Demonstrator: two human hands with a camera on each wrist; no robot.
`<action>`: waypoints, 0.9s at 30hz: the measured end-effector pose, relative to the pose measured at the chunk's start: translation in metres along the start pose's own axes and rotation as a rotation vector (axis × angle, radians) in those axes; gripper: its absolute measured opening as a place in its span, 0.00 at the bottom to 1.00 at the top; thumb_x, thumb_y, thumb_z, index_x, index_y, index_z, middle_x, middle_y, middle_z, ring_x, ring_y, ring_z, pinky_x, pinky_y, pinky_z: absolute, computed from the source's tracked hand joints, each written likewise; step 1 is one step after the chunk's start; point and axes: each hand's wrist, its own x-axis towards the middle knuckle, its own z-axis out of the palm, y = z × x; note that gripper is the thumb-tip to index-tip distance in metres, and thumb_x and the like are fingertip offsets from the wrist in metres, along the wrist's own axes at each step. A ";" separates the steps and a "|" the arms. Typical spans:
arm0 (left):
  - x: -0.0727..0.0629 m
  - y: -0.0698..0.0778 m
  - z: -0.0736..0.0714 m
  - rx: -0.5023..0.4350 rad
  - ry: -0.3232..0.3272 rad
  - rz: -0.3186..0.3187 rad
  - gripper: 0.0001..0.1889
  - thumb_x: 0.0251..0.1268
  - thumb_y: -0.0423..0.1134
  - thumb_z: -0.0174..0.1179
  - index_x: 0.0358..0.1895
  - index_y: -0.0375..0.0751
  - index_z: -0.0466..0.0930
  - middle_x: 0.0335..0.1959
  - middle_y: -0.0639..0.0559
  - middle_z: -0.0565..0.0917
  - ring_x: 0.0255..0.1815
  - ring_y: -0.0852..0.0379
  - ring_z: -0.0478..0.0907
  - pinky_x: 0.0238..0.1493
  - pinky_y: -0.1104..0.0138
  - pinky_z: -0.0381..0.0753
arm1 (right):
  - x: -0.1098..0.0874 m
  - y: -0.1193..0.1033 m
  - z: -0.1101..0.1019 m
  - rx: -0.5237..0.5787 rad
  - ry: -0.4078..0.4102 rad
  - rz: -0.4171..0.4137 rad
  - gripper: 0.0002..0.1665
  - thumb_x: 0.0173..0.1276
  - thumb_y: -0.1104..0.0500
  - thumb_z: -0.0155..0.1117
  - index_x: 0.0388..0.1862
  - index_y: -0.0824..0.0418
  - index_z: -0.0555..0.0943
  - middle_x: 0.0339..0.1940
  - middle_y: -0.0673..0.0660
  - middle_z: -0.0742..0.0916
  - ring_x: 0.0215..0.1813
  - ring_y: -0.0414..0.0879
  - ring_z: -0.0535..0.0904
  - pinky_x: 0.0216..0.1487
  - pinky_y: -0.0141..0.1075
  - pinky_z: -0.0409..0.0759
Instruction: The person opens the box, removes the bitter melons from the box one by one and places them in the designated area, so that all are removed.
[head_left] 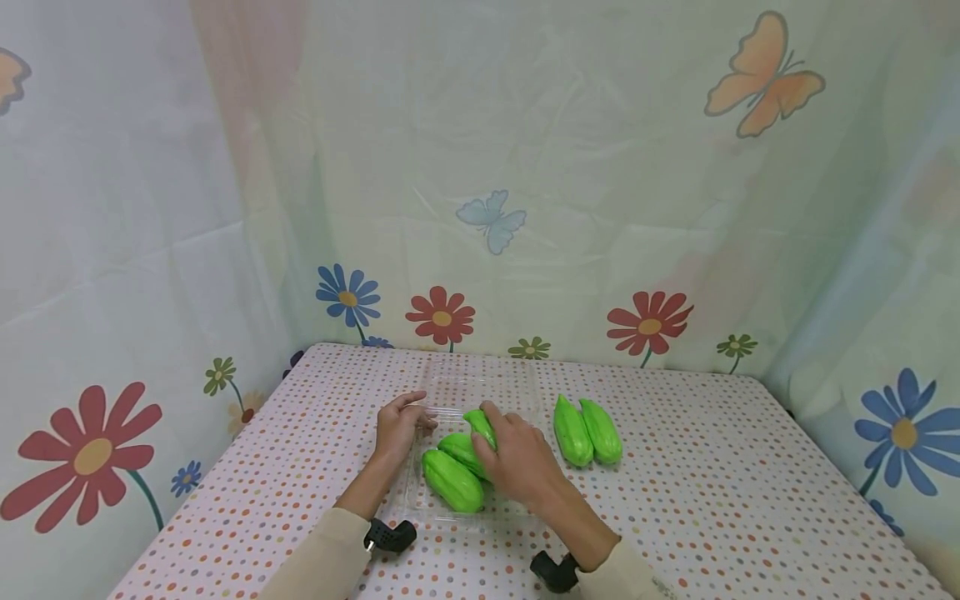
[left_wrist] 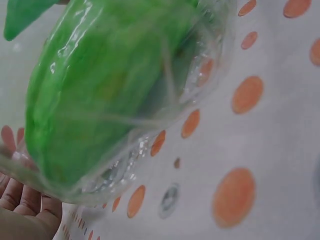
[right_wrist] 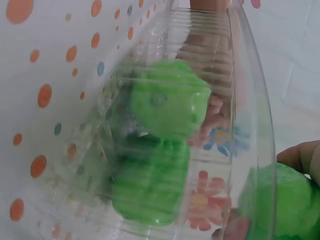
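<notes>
Right hand (head_left: 522, 458), centre of the head frame: thumb and fingers clamped on a green ribbed fruit (head_left: 480, 423), which is held over the upper part of a clear plastic container (head_left: 417, 502). The right wrist frame shows the same fruit at lower right, between thumb and fingers, beyond the clear rim. Whether it touches the container is not determinable.

Left hand (head_left: 397, 429), left of centre: at the container's left edge, fingers partly bent; cannot tell whether they pinch the rim or only rest on it. In the left wrist frame its fingers appear at lower left, beside the container's edge.

Container contents: a lower fruit (head_left: 453, 482) and an upper fruit (head_left: 462, 452), side by side and slanting toward lower right. A clear lid (head_left: 480, 379) lies open above the container in the head frame.

Right of centre, a pair of similar fruits (head_left: 574, 433) lies on the dotted tablecloth (head_left: 697, 492), close together. A floral backdrop (head_left: 585, 200) fills the upper frame. Black wrist devices (head_left: 392, 536) sit at both cuffs, lower centre
</notes>
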 end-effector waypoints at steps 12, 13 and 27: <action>-0.003 0.000 0.002 -0.018 0.034 0.011 0.25 0.61 0.27 0.52 0.64 0.28 0.77 0.37 0.33 0.88 0.29 0.55 0.87 0.35 0.62 0.88 | 0.003 0.013 -0.007 -0.015 0.030 0.018 0.32 0.76 0.49 0.57 0.74 0.63 0.70 0.52 0.68 0.85 0.45 0.59 0.84 0.46 0.52 0.84; -0.003 0.000 0.002 -0.020 0.036 0.010 0.25 0.61 0.27 0.52 0.64 0.28 0.77 0.38 0.33 0.88 0.29 0.55 0.87 0.35 0.62 0.88 | 0.003 0.015 -0.008 -0.018 0.029 0.024 0.32 0.76 0.50 0.57 0.74 0.64 0.70 0.53 0.68 0.85 0.47 0.61 0.84 0.47 0.53 0.84; -0.010 0.009 0.003 -0.016 0.021 0.001 0.24 0.63 0.28 0.52 0.64 0.28 0.77 0.43 0.26 0.86 0.30 0.53 0.87 0.39 0.57 0.88 | 0.002 0.037 -0.023 -0.074 0.039 0.066 0.30 0.77 0.51 0.56 0.73 0.63 0.71 0.49 0.64 0.86 0.43 0.58 0.83 0.41 0.51 0.83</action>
